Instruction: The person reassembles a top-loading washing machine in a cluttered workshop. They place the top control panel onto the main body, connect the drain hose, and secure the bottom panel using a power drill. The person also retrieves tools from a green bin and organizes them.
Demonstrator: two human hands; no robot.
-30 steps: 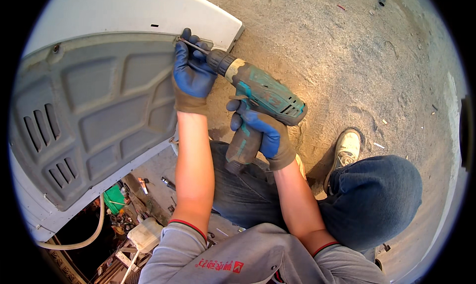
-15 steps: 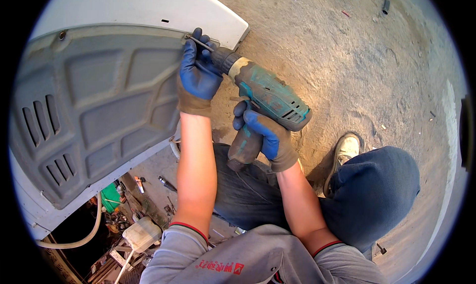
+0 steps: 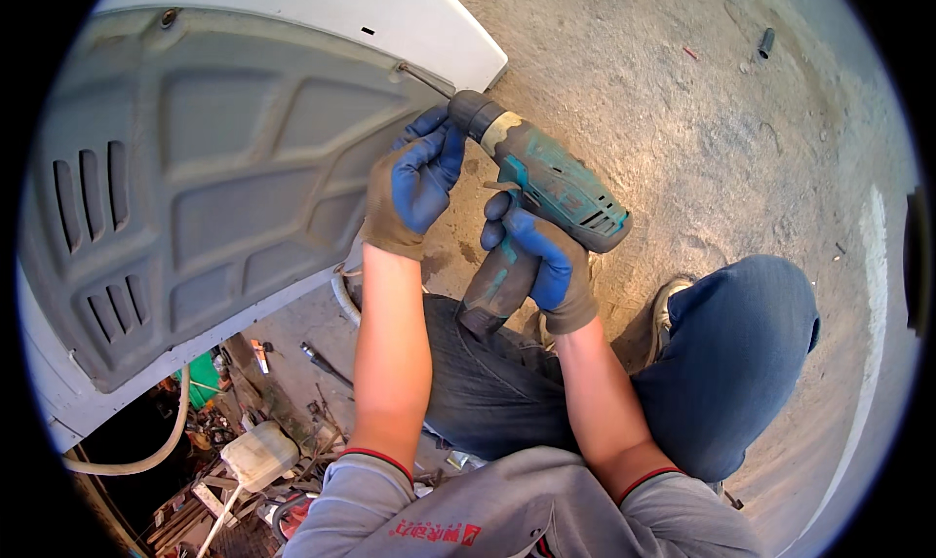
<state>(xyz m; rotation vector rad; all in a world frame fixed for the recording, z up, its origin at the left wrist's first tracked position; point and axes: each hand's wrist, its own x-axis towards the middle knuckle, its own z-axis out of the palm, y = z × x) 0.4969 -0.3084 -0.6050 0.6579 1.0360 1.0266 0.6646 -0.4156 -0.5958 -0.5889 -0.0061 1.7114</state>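
Observation:
My right hand point(image 3: 552, 266), in a blue-and-brown work glove, is wrapped round the grip of a worn teal-and-black cordless drill point(image 3: 561, 183). A long, thin driver bit point(image 3: 426, 80) runs from its chuck up and left to a screw point at the upper right edge of a grey moulded panel point(image 3: 224, 192). My left hand point(image 3: 417, 178), gloved alike, is just below the chuck. Its fingers are loosely bent and a little apart, close to the chuck, with nothing visible in them. Whether the fingertips touch the chuck, I cannot tell.
A white body panel point(image 3: 429, 17) borders the grey one. At lower left lie a pale hose point(image 3: 161, 456), a whitish plastic container point(image 3: 260, 456), a green item point(image 3: 203, 380) and mixed scrap. A short dark tube point(image 3: 766, 42) lies on the concrete floor point(image 3: 624, 90).
My left hand has come away from the bit's tip, down and right to below the chuck. The view has shifted slightly; the drill remains in my right hand with its bit at the panel edge.

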